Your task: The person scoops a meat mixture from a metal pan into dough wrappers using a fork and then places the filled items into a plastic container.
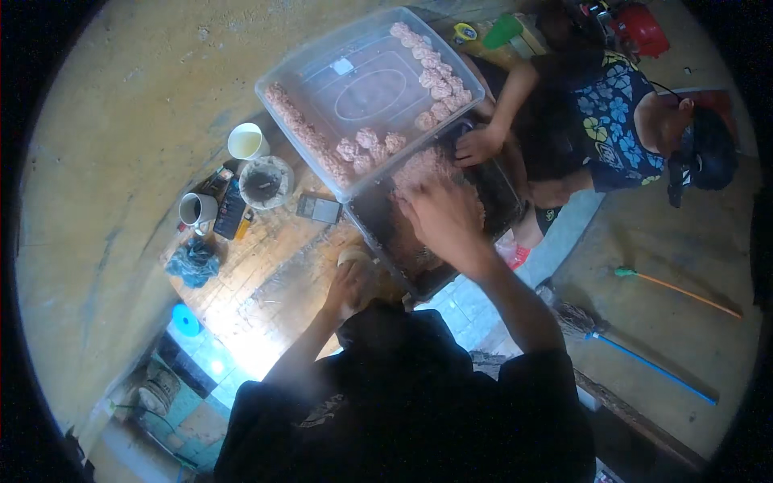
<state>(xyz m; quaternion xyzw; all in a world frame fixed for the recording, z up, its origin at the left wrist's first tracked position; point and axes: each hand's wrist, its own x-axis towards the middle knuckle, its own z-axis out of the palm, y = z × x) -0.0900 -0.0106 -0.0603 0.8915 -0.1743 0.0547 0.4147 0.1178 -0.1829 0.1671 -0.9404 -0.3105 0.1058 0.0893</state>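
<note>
My right hand (447,217) reaches over a black tray (501,199), its fingers at a pinkish crumbly mass (426,166). Whether those fingers grip any of it cannot be made out. Lower on the wooden table, my left hand (349,284) is closed about a pale round object (355,258), partly hidden and blurred. Beyond the black tray is a clear plastic bin (374,60). Pink lumpy balls (441,90) line its right side, a packed row (302,133) follows its left side, and several more balls (366,137) sit near its closest edge.
Across the tray sits another person, whose hand (480,145) rests at its far edge. On the wooden table (272,265) are a phone (319,208), a stone-like ashtray (266,183), a white cup (248,142), a mug (198,210) and a crumpled blue plastic bag (193,262). Brooms (655,368) lie right.
</note>
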